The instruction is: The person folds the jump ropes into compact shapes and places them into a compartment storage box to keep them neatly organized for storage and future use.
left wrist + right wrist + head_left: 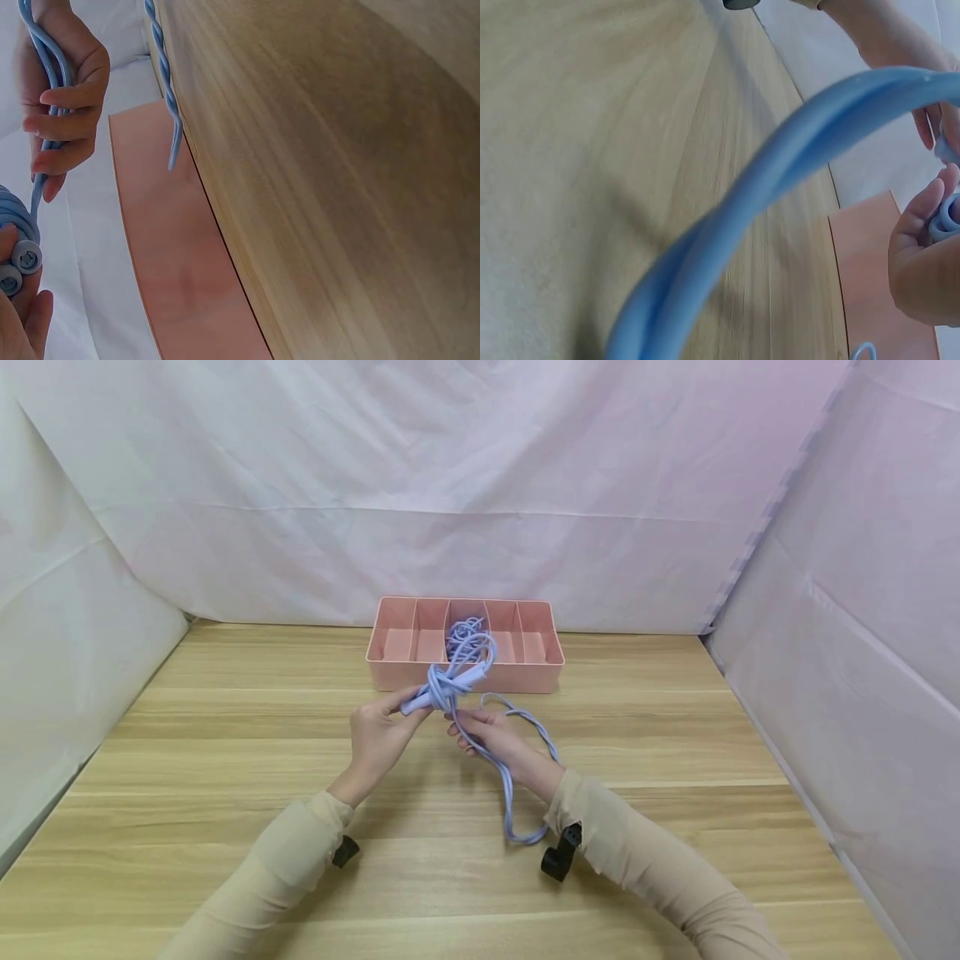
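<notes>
A light-blue jump rope (471, 677) is held up over the table, its cord wound round its two handles. My left hand (377, 735) grips the handles near their lower end; in the left wrist view their round end caps (28, 256) lie side by side. My right hand (501, 737) is just to the right, its fingers curled round strands of the cord (54, 82). From there a loose, twisted loop (508, 802) hangs past the right wrist. In the right wrist view that twisted cord (735, 202) crosses close to the camera.
Behind the hands stands a pink divided box (517, 678) with several compartments. A tangled light-blue cord (465, 631) lies in its middle compartment. Black wrist devices (561, 853) stick out below the sleeves. White cloth (465, 552) encloses the wooden table (225, 735) at back and sides.
</notes>
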`<action>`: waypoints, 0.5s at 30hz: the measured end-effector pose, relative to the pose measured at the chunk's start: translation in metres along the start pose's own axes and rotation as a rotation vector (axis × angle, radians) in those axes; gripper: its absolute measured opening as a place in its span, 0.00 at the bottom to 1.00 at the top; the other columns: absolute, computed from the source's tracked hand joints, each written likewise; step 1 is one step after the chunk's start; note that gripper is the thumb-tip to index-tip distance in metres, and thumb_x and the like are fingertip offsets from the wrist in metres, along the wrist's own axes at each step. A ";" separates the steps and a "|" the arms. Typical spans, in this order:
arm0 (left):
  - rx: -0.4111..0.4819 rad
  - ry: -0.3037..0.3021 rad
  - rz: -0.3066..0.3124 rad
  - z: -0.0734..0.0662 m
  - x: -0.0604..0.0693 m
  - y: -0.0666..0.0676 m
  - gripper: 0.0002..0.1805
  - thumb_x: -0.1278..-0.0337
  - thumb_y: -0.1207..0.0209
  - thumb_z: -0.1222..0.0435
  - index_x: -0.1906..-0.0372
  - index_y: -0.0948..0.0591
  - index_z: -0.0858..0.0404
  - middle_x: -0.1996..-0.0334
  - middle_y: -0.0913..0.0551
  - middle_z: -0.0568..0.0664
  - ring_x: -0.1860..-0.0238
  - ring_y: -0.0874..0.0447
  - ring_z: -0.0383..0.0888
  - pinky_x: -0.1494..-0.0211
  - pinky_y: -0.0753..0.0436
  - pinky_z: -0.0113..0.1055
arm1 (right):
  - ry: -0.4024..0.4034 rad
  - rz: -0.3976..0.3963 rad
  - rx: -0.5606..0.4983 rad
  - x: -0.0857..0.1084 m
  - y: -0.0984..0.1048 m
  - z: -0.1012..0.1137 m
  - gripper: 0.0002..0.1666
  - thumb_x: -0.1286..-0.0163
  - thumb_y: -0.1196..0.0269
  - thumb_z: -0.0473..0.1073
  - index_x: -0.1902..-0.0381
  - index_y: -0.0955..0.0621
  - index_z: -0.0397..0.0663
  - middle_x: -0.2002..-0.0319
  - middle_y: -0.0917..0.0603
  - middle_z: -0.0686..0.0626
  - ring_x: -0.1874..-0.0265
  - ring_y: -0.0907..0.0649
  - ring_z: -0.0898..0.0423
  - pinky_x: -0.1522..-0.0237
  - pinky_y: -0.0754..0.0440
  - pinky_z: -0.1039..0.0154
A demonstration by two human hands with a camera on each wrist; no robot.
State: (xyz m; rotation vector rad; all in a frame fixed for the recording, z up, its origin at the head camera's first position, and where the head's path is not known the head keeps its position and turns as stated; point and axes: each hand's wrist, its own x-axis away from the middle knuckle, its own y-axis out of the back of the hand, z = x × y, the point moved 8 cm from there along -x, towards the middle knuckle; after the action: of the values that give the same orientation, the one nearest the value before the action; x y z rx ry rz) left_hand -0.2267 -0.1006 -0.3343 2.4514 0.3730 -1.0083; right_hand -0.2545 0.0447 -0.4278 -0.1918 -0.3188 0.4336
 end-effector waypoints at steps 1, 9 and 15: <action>-0.001 0.000 -0.001 0.000 0.000 0.000 0.13 0.67 0.29 0.70 0.68 0.15 0.67 0.73 0.15 0.55 0.75 0.16 0.46 0.71 0.20 0.30 | -0.001 0.002 -0.004 0.001 -0.001 0.000 0.25 0.29 0.52 0.41 0.42 0.34 0.25 0.73 0.22 0.56 0.81 0.26 0.67 0.79 0.28 0.77; -0.029 0.011 0.007 0.005 0.003 -0.002 0.13 0.66 0.29 0.69 0.68 0.15 0.68 0.73 0.15 0.56 0.74 0.15 0.47 0.71 0.18 0.35 | -0.034 -0.035 -0.008 0.005 -0.003 -0.005 0.26 0.30 0.50 0.43 0.42 0.33 0.29 0.73 0.20 0.56 0.80 0.25 0.67 0.80 0.28 0.77; -0.069 0.014 0.013 0.008 0.005 -0.004 0.13 0.65 0.29 0.68 0.68 0.15 0.68 0.74 0.15 0.56 0.74 0.15 0.48 0.73 0.19 0.37 | -0.055 -0.080 -0.026 0.008 -0.004 -0.007 0.24 0.31 0.49 0.43 0.43 0.30 0.31 0.73 0.20 0.56 0.81 0.25 0.67 0.81 0.29 0.77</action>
State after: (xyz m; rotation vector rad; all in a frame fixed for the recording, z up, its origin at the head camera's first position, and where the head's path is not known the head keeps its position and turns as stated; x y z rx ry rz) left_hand -0.2294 -0.1007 -0.3445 2.3969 0.3895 -0.9575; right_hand -0.2436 0.0442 -0.4309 -0.1922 -0.3850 0.3557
